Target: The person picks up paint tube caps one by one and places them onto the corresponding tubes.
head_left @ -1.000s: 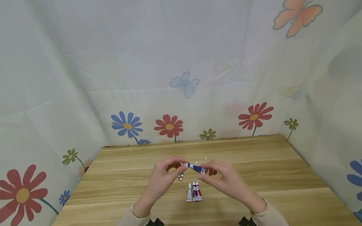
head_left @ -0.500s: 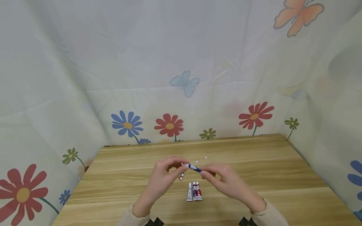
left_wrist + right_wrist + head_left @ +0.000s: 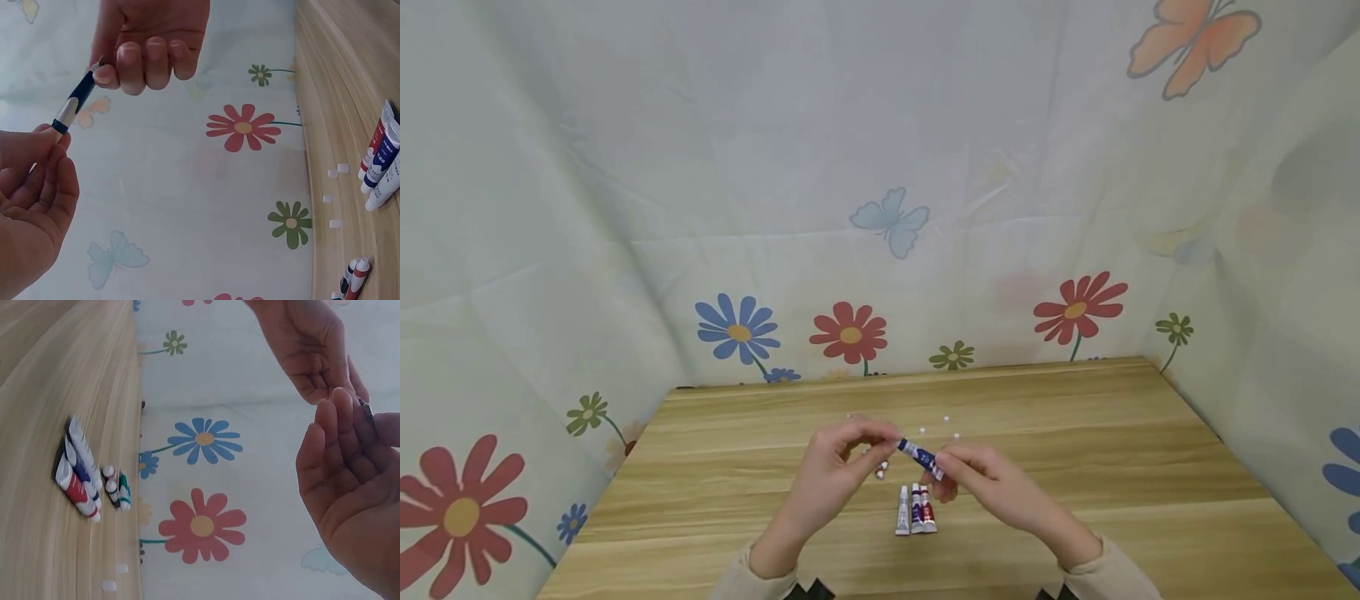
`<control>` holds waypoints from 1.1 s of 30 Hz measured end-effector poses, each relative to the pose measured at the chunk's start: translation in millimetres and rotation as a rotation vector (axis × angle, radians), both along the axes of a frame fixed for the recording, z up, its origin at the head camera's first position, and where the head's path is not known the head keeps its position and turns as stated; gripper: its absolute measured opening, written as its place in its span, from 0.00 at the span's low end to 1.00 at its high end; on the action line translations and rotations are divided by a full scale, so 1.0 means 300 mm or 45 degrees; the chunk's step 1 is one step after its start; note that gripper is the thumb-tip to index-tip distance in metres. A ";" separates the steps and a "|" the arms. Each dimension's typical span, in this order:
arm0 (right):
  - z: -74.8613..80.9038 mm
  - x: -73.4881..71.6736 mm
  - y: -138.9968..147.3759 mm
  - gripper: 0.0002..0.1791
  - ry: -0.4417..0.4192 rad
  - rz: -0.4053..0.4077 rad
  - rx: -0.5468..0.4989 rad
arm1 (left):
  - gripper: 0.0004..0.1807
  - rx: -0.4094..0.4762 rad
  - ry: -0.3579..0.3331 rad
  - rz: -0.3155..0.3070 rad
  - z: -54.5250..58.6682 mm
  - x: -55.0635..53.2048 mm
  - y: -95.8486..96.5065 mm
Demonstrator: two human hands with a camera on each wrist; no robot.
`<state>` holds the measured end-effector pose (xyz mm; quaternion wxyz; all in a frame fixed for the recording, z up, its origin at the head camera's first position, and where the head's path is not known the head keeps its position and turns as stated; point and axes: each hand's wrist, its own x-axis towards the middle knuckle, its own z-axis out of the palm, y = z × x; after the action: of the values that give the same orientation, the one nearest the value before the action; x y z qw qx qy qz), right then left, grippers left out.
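Both hands hold a small blue and white paint tube (image 3: 920, 456) above the table. At its cap end, the left hand (image 3: 833, 467) pinches it between thumb and fingers, and the cap is hidden there. My right hand (image 3: 996, 487) pinches the flat tail end. In the left wrist view the tube (image 3: 76, 103) slants between the two hands. Below, three more paint tubes lie side by side on the table: a whitish tube (image 3: 902, 510), a purple-blue tube (image 3: 916, 510) and a red tube (image 3: 928, 510).
Several small white pieces, one of them a white piece (image 3: 946, 419), are scattered on the wooden table (image 3: 760, 500) beyond the hands. More tubes (image 3: 119, 487) lie in a small group, partly hidden by the left hand in the head view. A flowered cloth (image 3: 760, 250) hangs behind.
The tube has rolled and its tail has dipped slightly. My right fingers have shifted their hold and that hand sits a little lower, uncovering a white piece. The left hand stays nearly still.
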<state>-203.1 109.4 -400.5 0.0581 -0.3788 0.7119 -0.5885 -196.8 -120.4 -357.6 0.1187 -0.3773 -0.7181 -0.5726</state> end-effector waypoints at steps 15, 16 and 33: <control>0.013 0.015 -0.002 0.16 -0.047 -0.080 0.025 | 0.10 -0.128 -0.246 0.175 -0.056 -0.049 -0.017; 0.012 0.015 -0.002 0.15 -0.035 -0.105 0.040 | 0.10 -0.151 -0.260 0.197 -0.058 -0.051 -0.018; 0.083 0.061 -0.027 0.10 0.208 -0.280 0.189 | 0.11 -0.228 -0.302 0.229 -0.065 -0.066 -0.017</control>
<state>-184.9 101.3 -375.6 -0.0369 -0.3398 0.7930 -0.5043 -216.5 -125.5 -377.1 0.0498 -0.2503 -0.8062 -0.5338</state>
